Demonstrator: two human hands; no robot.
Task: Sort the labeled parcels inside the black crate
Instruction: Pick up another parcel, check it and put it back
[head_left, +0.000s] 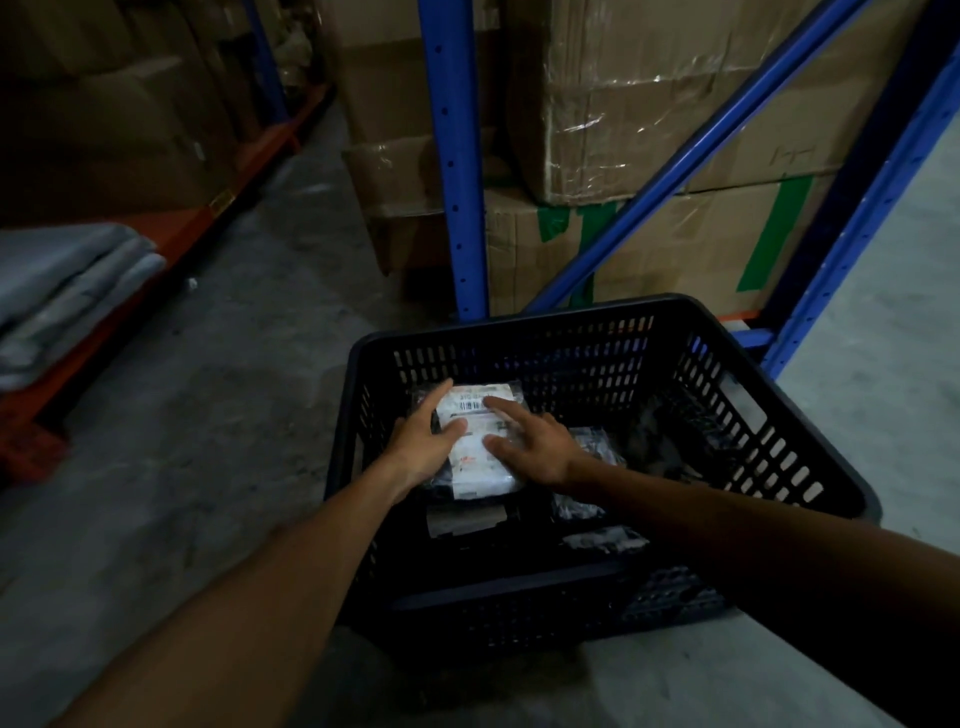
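A black perforated crate (737, 415) stands on the concrete floor in front of me. Inside it, on the left, a dark parcel with a white shipping label (480, 467) lies on top of other dark parcels (592, 447). My left hand (423, 447) grips the labeled parcel's left edge, thumb resting on the label. My right hand (530, 441) lies flat on the label with its fingers spread. Another parcel with a pale label (467, 519) lies just below, partly hidden. Dark wrapped parcels (602, 538) sit in the crate's right half.
A blue steel rack (454, 156) with stacked cardboard boxes (649, 104) stands right behind the crate. On the left, an orange shelf beam (171, 244) carries folded grey bags (67, 291). Grey concrete floor (218, 415) runs between the racks.
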